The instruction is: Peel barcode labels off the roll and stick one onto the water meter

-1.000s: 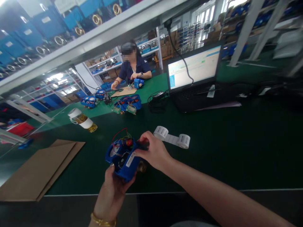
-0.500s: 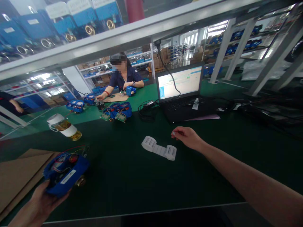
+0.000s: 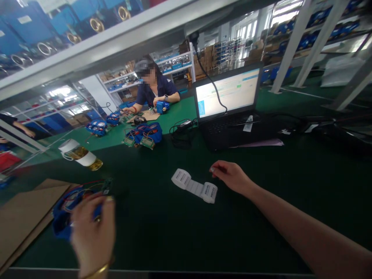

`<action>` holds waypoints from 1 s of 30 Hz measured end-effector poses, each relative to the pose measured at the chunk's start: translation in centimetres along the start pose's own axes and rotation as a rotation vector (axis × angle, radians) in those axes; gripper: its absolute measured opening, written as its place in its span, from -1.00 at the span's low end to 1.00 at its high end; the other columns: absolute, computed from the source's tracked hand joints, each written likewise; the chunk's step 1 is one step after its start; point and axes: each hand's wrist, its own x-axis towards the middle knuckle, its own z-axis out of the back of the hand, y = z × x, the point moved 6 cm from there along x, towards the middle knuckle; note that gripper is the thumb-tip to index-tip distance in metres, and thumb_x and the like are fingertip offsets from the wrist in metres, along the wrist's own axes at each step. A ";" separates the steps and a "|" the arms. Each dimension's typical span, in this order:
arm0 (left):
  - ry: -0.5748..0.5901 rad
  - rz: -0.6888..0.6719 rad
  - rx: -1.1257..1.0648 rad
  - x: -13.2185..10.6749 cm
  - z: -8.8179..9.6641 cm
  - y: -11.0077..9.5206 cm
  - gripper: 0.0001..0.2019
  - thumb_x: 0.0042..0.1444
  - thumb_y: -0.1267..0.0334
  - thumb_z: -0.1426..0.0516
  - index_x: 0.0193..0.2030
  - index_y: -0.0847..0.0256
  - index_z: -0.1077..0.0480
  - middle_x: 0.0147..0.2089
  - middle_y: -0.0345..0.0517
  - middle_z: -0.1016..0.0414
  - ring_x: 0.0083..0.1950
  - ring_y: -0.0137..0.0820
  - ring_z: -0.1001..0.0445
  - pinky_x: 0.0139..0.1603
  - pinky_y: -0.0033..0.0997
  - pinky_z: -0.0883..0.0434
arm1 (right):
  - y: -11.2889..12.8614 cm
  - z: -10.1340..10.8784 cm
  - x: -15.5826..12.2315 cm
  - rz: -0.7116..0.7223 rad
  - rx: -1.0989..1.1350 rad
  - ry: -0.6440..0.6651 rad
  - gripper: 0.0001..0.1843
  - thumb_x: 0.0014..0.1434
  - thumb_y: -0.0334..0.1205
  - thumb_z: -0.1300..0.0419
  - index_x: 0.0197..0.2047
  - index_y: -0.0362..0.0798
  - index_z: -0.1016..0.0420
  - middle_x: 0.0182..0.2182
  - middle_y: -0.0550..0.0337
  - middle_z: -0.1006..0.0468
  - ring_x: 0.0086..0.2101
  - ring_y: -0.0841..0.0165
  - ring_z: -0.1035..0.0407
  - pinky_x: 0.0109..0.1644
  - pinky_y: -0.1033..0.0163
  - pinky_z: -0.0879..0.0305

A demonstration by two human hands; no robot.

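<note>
My left hand [image 3: 94, 230], blurred by motion, is in front of a blue meter housing [image 3: 60, 223] at the lower left and hides much of it. Whether its fingers grip anything is unclear. Coloured wires run from the open housing to a small green circuit board [image 3: 107, 186]. To the right, my right hand [image 3: 232, 177] hovers low over the table or rests on it, thumb and fingertips pinched together. A tiny pale spot shows at the fingertips, too small to name. Just left of that hand lies a strip of white barcode labels [image 3: 195, 187], rolled at both ends.
A laptop [image 3: 229, 97] stands open behind my right hand. Further left are blue meter housings [image 3: 152, 131] with circuit boards and a glass tea bottle [image 3: 84, 157]. Cardboard sheets [image 3: 26, 217] lie at the left edge. Across the table a co-worker [image 3: 154, 87] handles parts. A shelf [image 3: 116, 42] spans overhead.
My left hand has let go of the underside of the blue meter housing and moved up and right, in front of it. My right hand keeps its pinch near the labels. The view has shifted slightly.
</note>
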 end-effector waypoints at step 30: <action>0.493 -0.860 0.247 -2.4 -19.4 -2.3 -0.86 0.07 0.36 -0.09 -0.26 0.14 -0.45 0.01 -0.07 -0.26 0.01 -0.27 -0.33 -0.02 -0.14 -0.39 | -0.6 -3.5 3.9 -0.001 0.146 0.132 -0.86 0.17 -0.31 -0.11 -0.26 -0.15 -0.48 -0.48 0.22 -0.45 -0.47 0.40 -0.34 -0.45 0.35 -0.24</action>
